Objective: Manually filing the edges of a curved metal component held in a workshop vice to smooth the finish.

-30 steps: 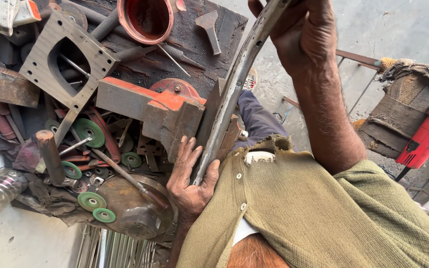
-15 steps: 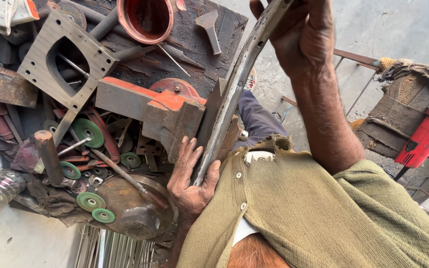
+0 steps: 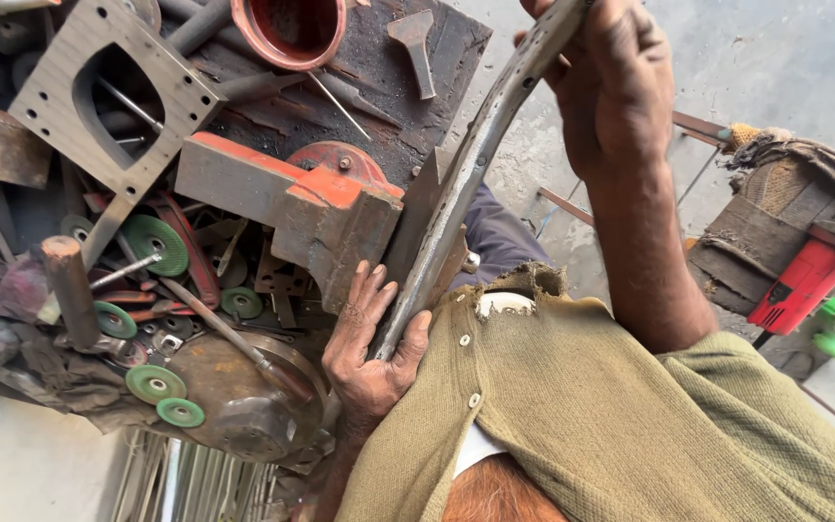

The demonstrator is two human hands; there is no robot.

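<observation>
Both hands hold the curved steel strip (image 3: 466, 184): right hand (image 3: 616, 82) clamped at top, left hand (image 3: 374, 353) cupping its lower end — best braced against the red vise (image 3: 292, 208), pulled steadily.

Daylit grey concrete floor (image 3: 775, 68); beside it a dark, cluttered workbench (image 3: 437, 58), with a worn basket (image 3: 765, 222) opposite.
</observation>
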